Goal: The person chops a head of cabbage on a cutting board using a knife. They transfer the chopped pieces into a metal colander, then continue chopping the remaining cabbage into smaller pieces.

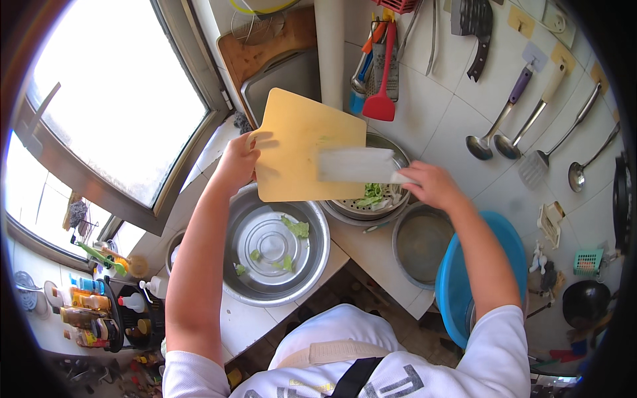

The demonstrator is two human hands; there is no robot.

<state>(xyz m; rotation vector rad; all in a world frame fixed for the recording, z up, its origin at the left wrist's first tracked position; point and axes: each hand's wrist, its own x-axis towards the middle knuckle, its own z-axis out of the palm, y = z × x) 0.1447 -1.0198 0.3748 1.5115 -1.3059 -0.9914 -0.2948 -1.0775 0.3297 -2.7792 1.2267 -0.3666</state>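
My left hand (237, 162) is closed around the handle end of a yellow cutting board (288, 142), held up and tilted over a perforated metal colander (345, 208). In my right hand (434, 186) is a kitchen knife (355, 166) with a pale handle. Its broad blade lies across the board's right part and is blurred by motion. Chopped green leaves (373, 193) rest in the colander, below the board's right edge; the board hides much of the colander. Left of it, a wide metal basin (240, 268) holds a few torn leaf pieces (295, 227).
A smaller metal bowl (424, 245) and a blue plastic tub (451, 292) stand to the right. Ladles (481, 146), a red spatula (380, 105) and a cleaver (472, 26) hang on the tiled wall. An open window (126, 99) and bottles (89, 312) are at left.
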